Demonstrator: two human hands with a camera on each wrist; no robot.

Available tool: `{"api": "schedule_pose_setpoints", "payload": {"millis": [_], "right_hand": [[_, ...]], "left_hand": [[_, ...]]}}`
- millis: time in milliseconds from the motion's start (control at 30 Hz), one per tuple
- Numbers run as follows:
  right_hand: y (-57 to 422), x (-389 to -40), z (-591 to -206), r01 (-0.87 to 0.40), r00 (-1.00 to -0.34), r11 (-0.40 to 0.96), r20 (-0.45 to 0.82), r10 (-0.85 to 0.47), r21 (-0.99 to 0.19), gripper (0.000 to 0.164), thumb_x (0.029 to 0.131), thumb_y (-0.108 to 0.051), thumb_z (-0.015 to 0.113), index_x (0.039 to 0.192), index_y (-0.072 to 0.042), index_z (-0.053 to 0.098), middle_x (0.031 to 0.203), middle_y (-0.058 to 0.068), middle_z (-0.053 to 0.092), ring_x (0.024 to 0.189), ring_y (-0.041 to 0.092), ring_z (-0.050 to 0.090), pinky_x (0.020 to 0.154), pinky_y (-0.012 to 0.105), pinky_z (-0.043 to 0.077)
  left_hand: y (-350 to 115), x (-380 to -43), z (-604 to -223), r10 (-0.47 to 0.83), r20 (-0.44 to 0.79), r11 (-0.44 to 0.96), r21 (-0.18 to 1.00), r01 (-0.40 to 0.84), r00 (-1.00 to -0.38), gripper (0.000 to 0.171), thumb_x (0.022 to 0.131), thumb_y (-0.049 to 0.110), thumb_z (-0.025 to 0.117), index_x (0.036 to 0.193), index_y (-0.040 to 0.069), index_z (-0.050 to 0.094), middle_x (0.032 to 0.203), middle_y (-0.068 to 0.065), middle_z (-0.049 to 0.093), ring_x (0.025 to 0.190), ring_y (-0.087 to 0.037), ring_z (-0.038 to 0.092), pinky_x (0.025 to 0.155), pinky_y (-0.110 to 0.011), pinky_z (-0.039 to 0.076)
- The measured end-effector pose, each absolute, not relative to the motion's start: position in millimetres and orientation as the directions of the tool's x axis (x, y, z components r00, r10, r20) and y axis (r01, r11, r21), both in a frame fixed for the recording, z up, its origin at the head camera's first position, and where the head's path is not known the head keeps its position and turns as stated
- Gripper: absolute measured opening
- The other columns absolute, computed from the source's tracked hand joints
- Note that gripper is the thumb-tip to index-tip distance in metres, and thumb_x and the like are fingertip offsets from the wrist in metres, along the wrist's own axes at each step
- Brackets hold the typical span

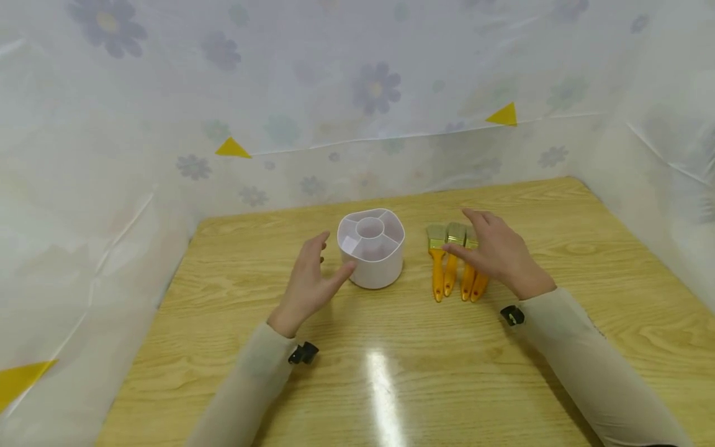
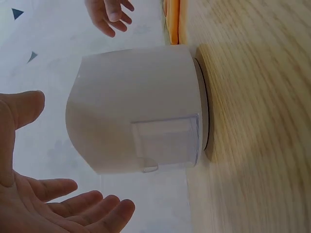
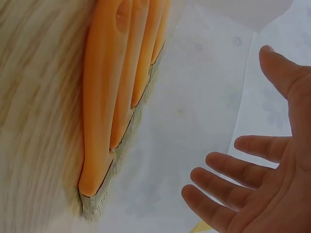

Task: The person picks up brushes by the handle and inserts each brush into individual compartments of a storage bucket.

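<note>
A white round holder [image 1: 372,248] with several compartments stands on the wooden table [image 1: 391,372]. My left hand [image 1: 310,279] hovers just left of it, fingers straight, holding nothing; the left wrist view shows the holder [image 2: 138,109] close to the open palm [image 2: 29,194]. Right of the holder lie several orange-handled paintbrushes [image 1: 452,264] side by side. My right hand [image 1: 497,251] is spread above them with relaxed fingers. In the right wrist view the brushes [image 3: 119,92] lie apart from the open right hand [image 3: 257,184].
Flowered plastic sheeting [image 1: 357,93] walls the table on the left, back and right. Small yellow triangles [image 1: 231,149] mark the sheeting. Bare tabletop lies in front of the hands.
</note>
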State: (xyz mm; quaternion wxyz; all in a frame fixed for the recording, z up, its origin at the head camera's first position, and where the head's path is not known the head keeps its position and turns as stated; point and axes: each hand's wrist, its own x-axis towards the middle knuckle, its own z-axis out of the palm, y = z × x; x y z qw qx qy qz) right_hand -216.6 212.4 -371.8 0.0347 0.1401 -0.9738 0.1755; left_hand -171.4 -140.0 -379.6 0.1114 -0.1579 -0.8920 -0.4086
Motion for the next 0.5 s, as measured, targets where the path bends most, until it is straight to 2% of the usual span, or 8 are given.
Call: {"api": "schedule_pose_setpoints", "payload": {"millis": [267,500], "right_hand": [[215.8,-219.1,-372.1,-0.265,-0.964,0.896,0.111,-0.241,-0.357,0.094,0.086,-0.067,0.052,0.149,-0.003,0.027,0.144,0.029,0.034,0.127,0.047,0.035,0.094,0.064,0.036],[217.3,-218.2,-370.2,-0.253,-0.967,0.900,0.097,-0.234,-0.355,0.092,0.086,-0.065,0.053,0.148,-0.001,0.028,0.141,0.030,0.035,0.123,0.048,0.039,0.092,0.064,0.037]], "left_hand": [[-129.0,-176.6,-379.1,0.147,0.244,0.511,0.811,0.285,-0.958,0.075,0.087,0.046,0.066,0.142,0.003,0.038,0.143,-0.015,0.037,0.125,-0.033,0.043,0.097,-0.045,0.044],[-123.8,-183.6,-382.0,0.115,0.214,0.438,0.866,0.242,-0.970,0.066,0.090,0.043,0.063,0.141,0.005,0.041,0.140,-0.014,0.041,0.123,-0.033,0.047,0.096,-0.043,0.045]]}}
